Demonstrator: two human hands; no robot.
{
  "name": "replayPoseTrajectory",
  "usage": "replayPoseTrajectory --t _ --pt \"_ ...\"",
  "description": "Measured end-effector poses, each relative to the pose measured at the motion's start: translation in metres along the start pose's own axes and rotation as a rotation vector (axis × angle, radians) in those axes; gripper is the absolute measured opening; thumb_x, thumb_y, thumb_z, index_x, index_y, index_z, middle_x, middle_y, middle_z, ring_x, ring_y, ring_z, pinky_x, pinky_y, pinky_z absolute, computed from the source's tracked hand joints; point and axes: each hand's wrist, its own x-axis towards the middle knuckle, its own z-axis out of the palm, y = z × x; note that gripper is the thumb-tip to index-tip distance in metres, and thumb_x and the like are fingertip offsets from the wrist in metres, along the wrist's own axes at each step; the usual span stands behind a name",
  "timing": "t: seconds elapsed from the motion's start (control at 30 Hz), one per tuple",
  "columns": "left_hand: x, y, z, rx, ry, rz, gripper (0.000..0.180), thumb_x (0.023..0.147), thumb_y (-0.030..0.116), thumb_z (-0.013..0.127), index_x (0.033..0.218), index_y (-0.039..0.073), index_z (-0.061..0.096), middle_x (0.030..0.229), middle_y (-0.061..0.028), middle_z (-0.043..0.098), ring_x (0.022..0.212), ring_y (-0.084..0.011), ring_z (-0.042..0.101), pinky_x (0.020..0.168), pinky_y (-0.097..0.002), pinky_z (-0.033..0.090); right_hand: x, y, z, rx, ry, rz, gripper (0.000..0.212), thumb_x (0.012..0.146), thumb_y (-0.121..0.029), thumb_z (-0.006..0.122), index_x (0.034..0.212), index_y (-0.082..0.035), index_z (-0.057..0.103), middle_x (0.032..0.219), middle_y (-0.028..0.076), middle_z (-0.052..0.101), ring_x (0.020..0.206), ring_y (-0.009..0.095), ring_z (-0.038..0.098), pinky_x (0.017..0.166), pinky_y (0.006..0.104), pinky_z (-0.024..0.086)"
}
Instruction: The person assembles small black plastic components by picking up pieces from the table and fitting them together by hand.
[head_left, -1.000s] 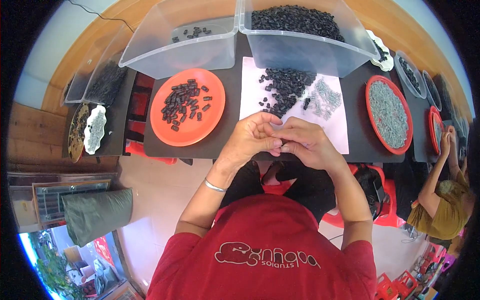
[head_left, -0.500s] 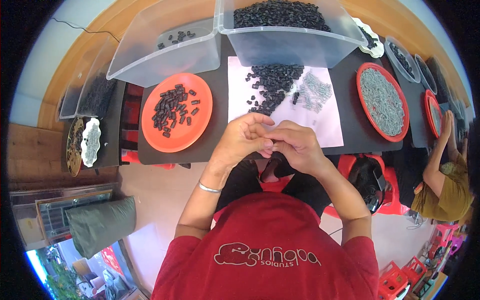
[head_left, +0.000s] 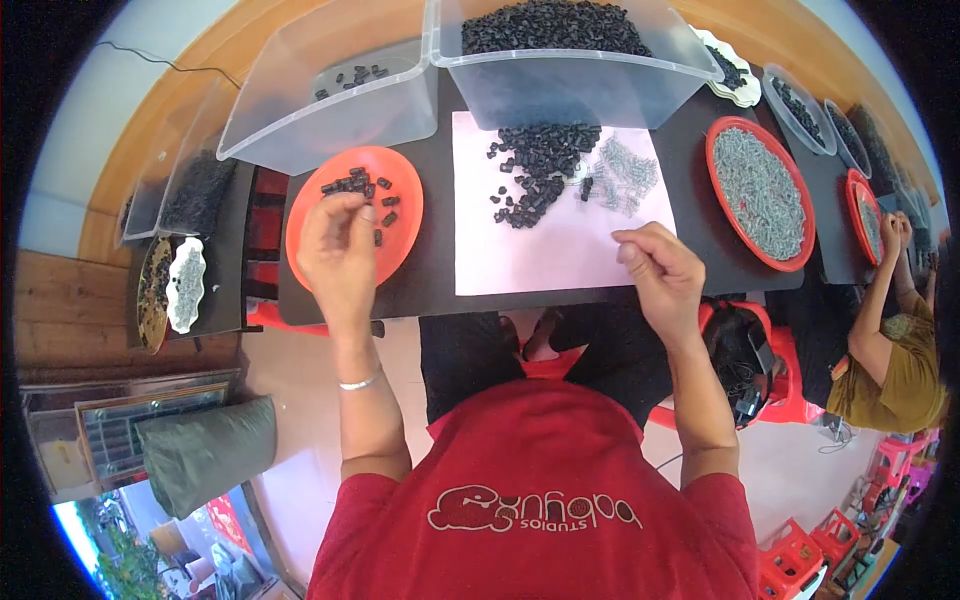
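My left hand (head_left: 343, 255) hovers over the near part of an orange-red plate (head_left: 398, 235), fingers curled and thumb tip closed toward them. Whatever they hold, if anything, is too small to name. Short black cylindrical parts (head_left: 389, 201) lie on that plate, some of them behind my fingers. At the right edge of a white sheet (head_left: 540, 265) is my right hand (head_left: 662, 272), its thumb and forefinger close together; I cannot make out anything between them. On the sheet lie a pile of small black parts (head_left: 540, 175) and a spread of thin silvery pieces, seemingly springs (head_left: 622, 178).
Behind the sheet stands a clear bin (head_left: 585, 85) full of black parts; left of it is another clear bin (head_left: 330, 120) with several pieces. A red tray (head_left: 712, 165) of silvery pieces sits right. At far right a co-worker's hands (head_left: 893, 235) are raised.
My hands were together at the sheet's front edge and have parted. The left has moved left over the orange-red plate; the right has moved right.
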Motion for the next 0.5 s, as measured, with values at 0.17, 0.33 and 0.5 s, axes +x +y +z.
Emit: replayPoseTrajectory --t 0.17,0.33,0.5 --pt "0.007 0.005 0.011 0.73 0.134 0.454 0.023 0.074 0.001 0.069 0.096 0.002 0.065 0.108 -0.0154 0.057 0.103 -0.0323 0.055 0.084 -0.0372 0.046 0.002 0.01 -0.007 -0.035 0.1 0.033 0.008 0.084 -0.004 0.065 0.09 0.002 0.067 0.073 0.004 0.059 0.067 0.01 0.054 0.06 0.0233 0.04" --pt "-0.021 0.008 0.057 0.412 -0.18 0.443 0.018 0.073 0.0 0.067 0.091 0.0 0.063 0.095 -0.0142 0.056 0.086 -0.0305 0.057 0.076 -0.0377 0.047 0.003 0.021 -0.004 -0.037 0.147 0.032 0.008 0.084 -0.003 0.064 0.09 0.002 0.067 0.073 0.004 0.059 0.066 0.01 0.053 0.059 0.023 0.04" --pt "-0.04 0.016 0.096 0.462 -0.398 0.348 0.035 0.071 0.002 0.071 0.105 0.002 0.064 0.109 -0.0144 0.056 0.096 -0.0306 0.056 0.085 -0.0398 0.047 0.003 0.023 -0.005 -0.227 0.223 0.051 0.014 0.081 0.002 0.063 0.094 0.002 0.066 0.076 0.007 0.059 0.068 0.016 0.055 0.062 0.0259 0.043"
